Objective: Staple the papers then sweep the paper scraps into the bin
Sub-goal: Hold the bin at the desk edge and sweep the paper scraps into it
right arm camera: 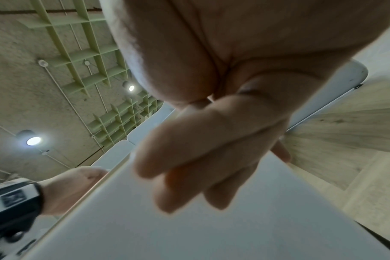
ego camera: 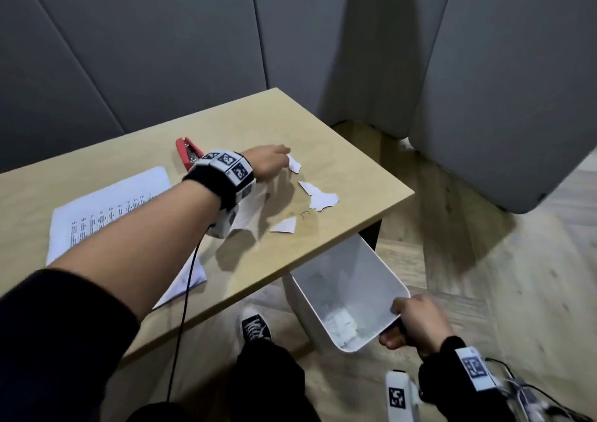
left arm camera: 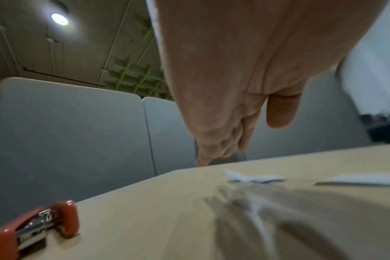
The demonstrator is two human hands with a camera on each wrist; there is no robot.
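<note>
Several torn white paper scraps [ego camera: 318, 197] lie near the right end of the wooden table [ego camera: 339, 150]. My left hand [ego camera: 269, 161] reaches over them with straight fingers, its tips at the farthest scrap [ego camera: 294, 164]; in the left wrist view the fingers [left arm camera: 223, 140] point down at the table edge beside a scrap [left arm camera: 252, 177]. My right hand [ego camera: 416, 323] grips the rim of a white bin [ego camera: 349, 289], tilted below the table's near edge; its fingers [right arm camera: 203, 158] curl on the bin wall [right arm camera: 211, 228]. The printed papers [ego camera: 106, 214] lie at the left, the red stapler [ego camera: 189, 156] behind my wrist.
Grey padded panels [ego camera: 161, 50] stand behind and to the right of the table. My dark shoe [ego camera: 255, 328] is on the wooden floor [ego camera: 484, 276] under the table's near edge. A black cable [ego camera: 184, 308] hangs from my left wrist.
</note>
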